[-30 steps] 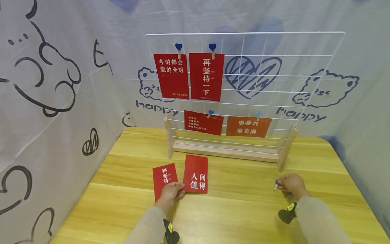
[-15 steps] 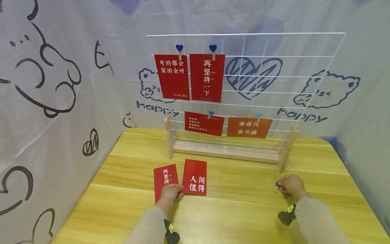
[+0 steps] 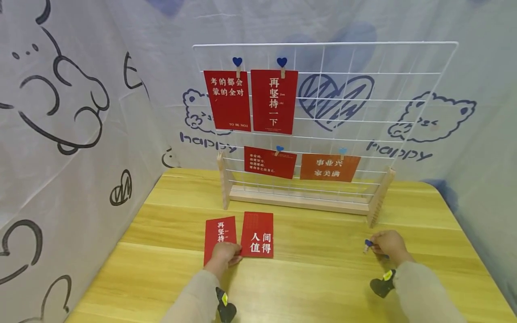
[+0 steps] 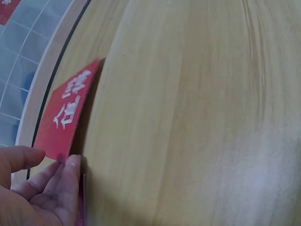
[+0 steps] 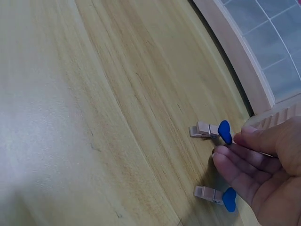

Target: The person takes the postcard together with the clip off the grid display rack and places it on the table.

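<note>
Between thumb and fingers, my left hand (image 3: 223, 258) pinches the lower left corner of a red card (image 3: 258, 231) with white characters; the left wrist view shows this card (image 4: 61, 120) tilted just off the table. Another red card (image 3: 216, 229) lies partly hidden under that hand. Over at the right, my right hand (image 3: 389, 246) pinches a small wooden clothespin (image 5: 205, 129) by its end with a blue heart. A second blue-heart clothespin (image 5: 208, 194) lies on the table below the fingers in the right wrist view.
A white wire grid rack (image 3: 343, 101) on a wooden base (image 3: 299, 202) stands at the back of the table (image 3: 315, 269). Clipped to it are red cards (image 3: 274, 105) and an orange card (image 3: 329, 168). Printed cloth (image 3: 101, 188) hangs behind and at the sides.
The pinched red card has come slightly toward me and lower, and the left hand has shifted a little left. The right hand stays nearly still with its clothespin.
</note>
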Demonstrator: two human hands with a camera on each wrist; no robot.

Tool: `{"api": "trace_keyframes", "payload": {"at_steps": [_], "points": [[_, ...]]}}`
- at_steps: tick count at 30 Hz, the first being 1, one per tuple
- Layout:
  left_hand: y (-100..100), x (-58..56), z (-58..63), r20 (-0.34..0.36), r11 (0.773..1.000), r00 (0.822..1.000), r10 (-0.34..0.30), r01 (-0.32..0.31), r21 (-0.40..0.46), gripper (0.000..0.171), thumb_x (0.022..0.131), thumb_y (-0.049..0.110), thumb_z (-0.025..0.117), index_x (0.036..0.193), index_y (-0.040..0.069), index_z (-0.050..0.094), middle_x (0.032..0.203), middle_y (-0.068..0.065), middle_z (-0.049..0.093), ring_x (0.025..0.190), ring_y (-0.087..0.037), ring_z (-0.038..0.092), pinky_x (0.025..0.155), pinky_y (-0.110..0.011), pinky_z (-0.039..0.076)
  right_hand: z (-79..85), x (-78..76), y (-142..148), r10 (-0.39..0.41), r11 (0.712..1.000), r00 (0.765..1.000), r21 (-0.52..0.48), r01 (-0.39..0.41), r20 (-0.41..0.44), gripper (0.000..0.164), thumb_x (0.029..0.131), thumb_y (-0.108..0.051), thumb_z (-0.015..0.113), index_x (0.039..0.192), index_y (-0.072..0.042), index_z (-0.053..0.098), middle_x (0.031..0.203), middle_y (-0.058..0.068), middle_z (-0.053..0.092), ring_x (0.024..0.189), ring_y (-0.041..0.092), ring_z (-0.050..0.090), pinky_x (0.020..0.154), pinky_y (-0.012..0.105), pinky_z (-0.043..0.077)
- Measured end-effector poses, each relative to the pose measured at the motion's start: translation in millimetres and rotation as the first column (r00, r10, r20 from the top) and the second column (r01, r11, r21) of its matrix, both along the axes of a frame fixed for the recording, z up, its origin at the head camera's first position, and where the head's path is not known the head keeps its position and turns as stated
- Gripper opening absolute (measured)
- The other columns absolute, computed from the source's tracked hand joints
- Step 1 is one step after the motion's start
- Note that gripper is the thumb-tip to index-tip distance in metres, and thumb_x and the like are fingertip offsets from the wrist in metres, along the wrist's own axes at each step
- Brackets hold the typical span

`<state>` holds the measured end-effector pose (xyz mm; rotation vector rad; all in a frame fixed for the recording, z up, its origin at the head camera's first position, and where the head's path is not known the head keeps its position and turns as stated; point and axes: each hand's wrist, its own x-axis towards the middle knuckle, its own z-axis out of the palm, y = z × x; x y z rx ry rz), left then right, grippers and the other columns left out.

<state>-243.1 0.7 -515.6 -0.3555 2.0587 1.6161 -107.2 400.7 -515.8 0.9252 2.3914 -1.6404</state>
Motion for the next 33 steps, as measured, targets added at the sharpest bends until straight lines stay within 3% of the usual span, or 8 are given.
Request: {"api": "trace_keyframes", "payload": {"at_steps": [13, 22, 28, 33], "points": [[-3, 1.1, 11.9, -0.021, 0.996, 0.996, -0.082, 0.081, -0.045, 0.025, 0.078, 0.002, 0.052, 0.096, -0.015, 0.052, 0.088, -0.023, 0.057, 0.079, -0.029, 0.056, 0.068, -0.032, 0.050, 5.6, 9.4, 0, 0.034, 0.999, 0.998, 0.018, -0.033, -0.054, 0.030, 0.084, 0.000, 0.042, 0.099, 0.025, 0.045, 0.069, 0.007, 0.060, 0.061, 0.014, 0.058, 0.060, 0.028, 0.051], [-10, -0.8, 12.5, 0.008, 0.992, 0.992, -0.126, 0.126, 0.010, 0.033, 0.081, 0.007, 0.051, 0.104, -0.015, 0.049, 0.095, -0.025, 0.056, 0.079, -0.028, 0.058, 0.072, -0.032, 0.049, 8.5, 15.0, 3, 0.059, 0.997, 0.997, 0.052, -0.056, -0.045, 0.038, 0.087, -0.011, 0.044, 0.105, 0.022, 0.044, 0.082, 0.015, 0.061, 0.072, 0.021, 0.059, 0.067, 0.033, 0.050], [-13, -2.6, 19.6, -0.001, 0.990, 0.990, -0.142, 0.142, 0.019, 0.033, 0.083, 0.011, 0.051, 0.106, -0.013, 0.050, 0.096, -0.024, 0.056, 0.082, -0.030, 0.057, 0.074, -0.035, 0.048, 14.1, 15.2, 2, 0.049, 0.996, 0.997, 0.081, -0.045, -0.057, 0.038, 0.088, -0.017, 0.043, 0.103, 0.018, 0.047, 0.087, 0.018, 0.060, 0.078, 0.024, 0.058, 0.072, 0.037, 0.048], [-14, -5.4, 26.8, -0.014, 0.986, 0.987, -0.161, 0.161, 0.044, 0.034, 0.085, 0.013, 0.049, 0.108, -0.012, 0.050, 0.100, -0.024, 0.055, 0.088, -0.032, 0.056, 0.078, -0.036, 0.045, 25.2, 12.2, -1, 0.062, 0.995, 0.995, 0.084, -0.055, -0.081, 0.046, 0.090, -0.023, 0.040, 0.111, 0.018, 0.041, 0.103, 0.028, 0.053, 0.090, 0.032, 0.056, 0.076, 0.037, 0.047]]}}
